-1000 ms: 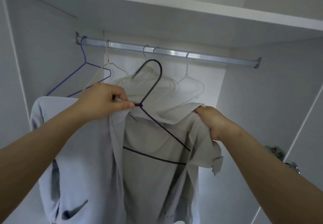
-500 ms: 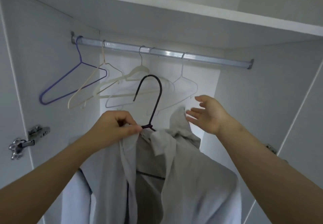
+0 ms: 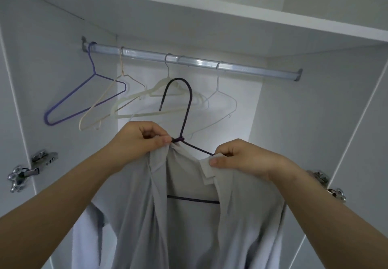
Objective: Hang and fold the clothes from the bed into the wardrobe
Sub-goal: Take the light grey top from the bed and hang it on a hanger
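Grey shirt (image 3: 241, 226) hangs on a dark wire hanger (image 3: 191, 97), low in the middle of the wardrobe (image 3: 52, 59). It is held up near the rail (image 3: 241, 68). The hook points up, under the rail and apart from it. Shirt is open down the front w/ the collar bunched at the top. The hanger's bottom bar shows thru the gap.

L hand (image 3: 138, 142) comes in from the near left, thumb & finger pinched tight on the hanger's twisted neck w/ a bit of collar. R hand (image 3: 245, 159) comes in from the near right, thumb & finger pinched on the shirt's right collar edge, just by the hanger's sloping arm.

On the rail: purple hanger (image 3: 95, 73) far left, cream hanger (image 3: 80, 125) beside it, then white hangers (image 3: 217, 80) behind the dark hook. A shelf (image 3: 210, 6) sits above the rail. Shiny left hinge (image 3: 27, 170) & right hinge (image 3: 336, 192) sit at the sides.
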Available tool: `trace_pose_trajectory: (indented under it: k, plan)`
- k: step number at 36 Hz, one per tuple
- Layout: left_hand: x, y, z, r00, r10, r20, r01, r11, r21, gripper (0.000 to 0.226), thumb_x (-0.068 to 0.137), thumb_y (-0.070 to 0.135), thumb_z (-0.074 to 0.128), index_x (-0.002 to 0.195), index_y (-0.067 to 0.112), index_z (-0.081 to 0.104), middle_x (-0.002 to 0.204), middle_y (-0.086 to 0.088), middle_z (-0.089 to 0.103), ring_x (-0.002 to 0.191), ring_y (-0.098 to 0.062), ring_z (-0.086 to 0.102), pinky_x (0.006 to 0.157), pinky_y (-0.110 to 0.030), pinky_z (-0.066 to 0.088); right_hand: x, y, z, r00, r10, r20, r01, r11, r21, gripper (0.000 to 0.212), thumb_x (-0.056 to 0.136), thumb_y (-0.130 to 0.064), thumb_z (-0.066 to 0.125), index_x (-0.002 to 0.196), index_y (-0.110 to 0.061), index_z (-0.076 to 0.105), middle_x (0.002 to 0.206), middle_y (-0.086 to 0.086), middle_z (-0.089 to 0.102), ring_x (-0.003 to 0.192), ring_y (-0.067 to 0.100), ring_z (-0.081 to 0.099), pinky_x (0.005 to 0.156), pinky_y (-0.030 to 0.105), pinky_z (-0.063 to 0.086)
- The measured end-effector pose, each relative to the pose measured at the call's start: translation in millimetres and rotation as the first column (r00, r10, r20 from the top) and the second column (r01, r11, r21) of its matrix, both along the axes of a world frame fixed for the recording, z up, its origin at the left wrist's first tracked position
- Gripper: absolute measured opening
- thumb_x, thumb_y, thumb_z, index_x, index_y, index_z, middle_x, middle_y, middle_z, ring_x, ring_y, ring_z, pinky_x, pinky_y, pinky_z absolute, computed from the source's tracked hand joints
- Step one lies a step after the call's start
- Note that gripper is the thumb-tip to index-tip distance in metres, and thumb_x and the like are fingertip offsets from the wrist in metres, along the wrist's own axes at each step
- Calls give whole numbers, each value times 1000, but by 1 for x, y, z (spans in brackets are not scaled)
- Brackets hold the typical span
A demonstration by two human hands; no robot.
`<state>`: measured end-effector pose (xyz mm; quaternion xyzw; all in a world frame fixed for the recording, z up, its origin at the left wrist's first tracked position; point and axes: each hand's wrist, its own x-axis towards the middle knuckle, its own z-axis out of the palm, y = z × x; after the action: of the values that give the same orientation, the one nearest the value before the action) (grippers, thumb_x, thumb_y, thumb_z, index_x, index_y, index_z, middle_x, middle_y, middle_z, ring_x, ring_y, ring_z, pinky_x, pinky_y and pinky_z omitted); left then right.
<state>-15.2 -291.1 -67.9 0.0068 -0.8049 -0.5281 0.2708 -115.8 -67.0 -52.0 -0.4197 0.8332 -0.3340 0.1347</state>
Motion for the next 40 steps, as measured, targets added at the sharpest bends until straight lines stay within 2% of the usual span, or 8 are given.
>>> trace_pose_trajectory:
  k: [5,9,14,18,21,25,31,40]
  plan:
    - [-5,-2,14,935,293,-201,-274,955,114,23,80,7,70,70,26,64,64,10,61,62,-4,53,56,-6,41,-8,4,-10,996,-84,42,92,956,-279,30,80,-17,72,53,-22,61,56,-8,49,57,5,42,59,18,33]
    - [1,8,24,787,476,-393,-549,831,-92,17,81,7,65,80,23,59,72,17,52,60,-3,47,55,-3,36,-10,10,-13,987,-132,89,156,918,-365,14,76,-18,74,65,-12,67,64,-1,60,65,7,52,65,20,39]
    - [-21,25,24,985,174,-13,-173,983,54,19,83,10,66,78,27,59,87,5,58,76,-14,56,60,-21,43,-8,14,-15,980,-154,125,192,899,-394,14,72,-14,77,62,-12,67,64,0,62,66,10,54,65,21,41]
    - [-22,30,23,955,202,-218,-244,953,-183,14,89,17,61,100,25,57,105,13,54,96,-7,54,73,-7,37,-10,27,-20,963,-210,168,262,873,-410,15,69,-13,79,62,-10,67,66,7,60,67,17,51,66,28,38]
    - [-24,31,21,974,167,153,-65,852,-519,31,92,44,49,108,20,59,109,9,53,105,-9,49,76,-18,34,-11,39,-23,955,-238,177,292,861,-417,15,69,-11,79,62,-9,66,63,5,60,65,15,52,64,24,39]
    - [-35,40,16,853,155,498,69,913,-402,56,84,66,34,105,19,56,104,2,48,100,-16,49,71,-23,35,-12,55,-23,949,-263,175,314,846,-432,16,70,-9,78,62,-8,65,63,6,60,64,14,51,62,22,39]
    - [-47,56,11,885,-157,439,219,971,-94,27,85,36,63,67,16,68,57,7,61,58,-9,53,59,-21,40,-14,75,-23,951,-277,137,308,879,-363,17,71,-11,78,63,-8,64,64,8,59,63,12,49,62,22,37]
    - [-73,65,6,907,393,-150,-387,641,-663,43,94,30,50,57,16,35,56,0,40,60,-20,44,56,-30,29,-20,99,-27,928,-350,130,372,840,-395,18,73,-10,76,61,-11,64,64,8,55,65,16,47,62,24,35]
